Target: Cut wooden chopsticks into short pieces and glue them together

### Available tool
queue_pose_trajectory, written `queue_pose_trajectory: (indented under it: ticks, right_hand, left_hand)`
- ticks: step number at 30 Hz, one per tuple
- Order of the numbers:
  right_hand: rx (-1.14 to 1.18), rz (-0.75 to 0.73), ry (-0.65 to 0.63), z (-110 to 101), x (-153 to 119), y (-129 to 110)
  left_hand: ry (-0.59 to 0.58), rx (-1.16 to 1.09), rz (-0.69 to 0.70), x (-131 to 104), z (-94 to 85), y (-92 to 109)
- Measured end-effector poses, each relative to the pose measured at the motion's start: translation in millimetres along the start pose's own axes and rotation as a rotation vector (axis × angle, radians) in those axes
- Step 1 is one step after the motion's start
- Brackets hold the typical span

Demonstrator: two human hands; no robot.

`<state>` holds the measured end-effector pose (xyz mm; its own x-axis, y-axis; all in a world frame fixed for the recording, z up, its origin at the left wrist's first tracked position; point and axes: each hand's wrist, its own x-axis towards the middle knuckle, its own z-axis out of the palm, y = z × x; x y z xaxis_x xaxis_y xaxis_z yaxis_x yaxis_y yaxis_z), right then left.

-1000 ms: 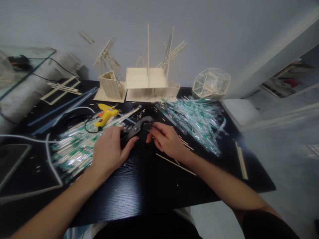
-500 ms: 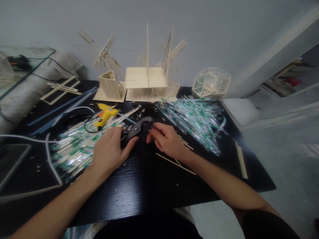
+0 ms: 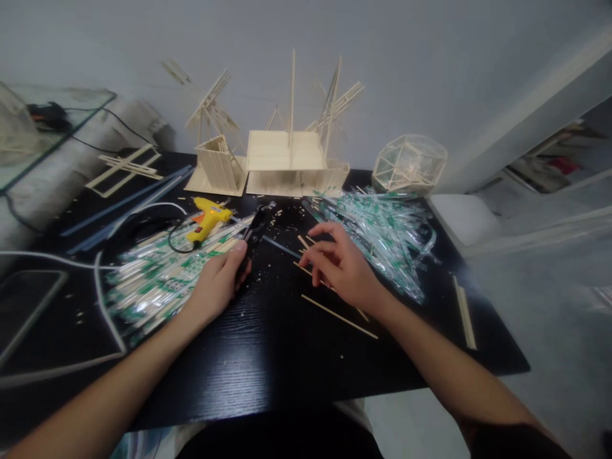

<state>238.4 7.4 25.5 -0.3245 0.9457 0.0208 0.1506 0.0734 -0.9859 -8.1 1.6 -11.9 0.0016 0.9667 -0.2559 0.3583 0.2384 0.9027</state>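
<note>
My left hand (image 3: pixel 220 275) is wrapped round a black hand tool (image 3: pixel 255 228), whose head points up and away over the table. To the right, my right hand (image 3: pixel 342 264) hovers with its fingers apart and bent, and nothing shows in it. Several thin wooden sticks lie under and beside its fingers. A single stick (image 3: pixel 339 316) rests nearer the front edge. Behind my left hand, a yellow glue gun (image 3: pixel 209 222) lies on a pile of wrapped sticks (image 3: pixel 160 274). Small wood scraps are scattered between the hands.
Along the back of the black table (image 3: pixel 287 376) stand wooden stick models (image 3: pixel 282 150) and a faceted frame (image 3: pixel 410 163). Clear wrappers (image 3: pixel 382 233) are heaped on the right, near a few sticks (image 3: pixel 463 312). A white cable (image 3: pixel 98 280) curves at the left.
My right hand has moved away from the tool to the right, and its fingers have opened. My left hand has turned the tool more upright and shifted slightly left. The view has shifted a little.
</note>
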Motion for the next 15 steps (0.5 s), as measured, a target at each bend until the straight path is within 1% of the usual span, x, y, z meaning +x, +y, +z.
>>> queue_pose_trajectory:
  ticks: [2, 4, 6, 8, 11, 13, 15]
  right_hand:
    - [-0.126, 0.024, -0.056, -7, -10, 1]
    - [-0.331, 0.052, -0.126, -9, -23, 4]
    - [-0.574, 0.052, -0.116, -7, -37, 9]
    - [-0.746, 0.043, -0.061, 0, -50, 15]
    - [-0.900, 0.086, -0.005, 10, -63, 24]
    - [-0.986, 0.105, -0.010, 16, -67, 28]
    - [-1.077, 0.093, -0.031, 20, -67, 31]
  left_hand:
    - [0.003, -0.032, -0.013, 0, 0.0, -1]
    - [0.013, -0.025, 0.001, 0, -0.1, -1]
    - [0.019, -0.003, 0.027, -1, -0.1, -1]
    - [0.014, 0.030, 0.064, -2, 0.0, -1]
    - [0.001, 0.100, 0.134, -4, 0.5, -1]
    - [-0.012, 0.161, 0.186, -5, 1.3, -1]
    - [-0.023, 0.226, 0.246, -7, 2.5, 1]
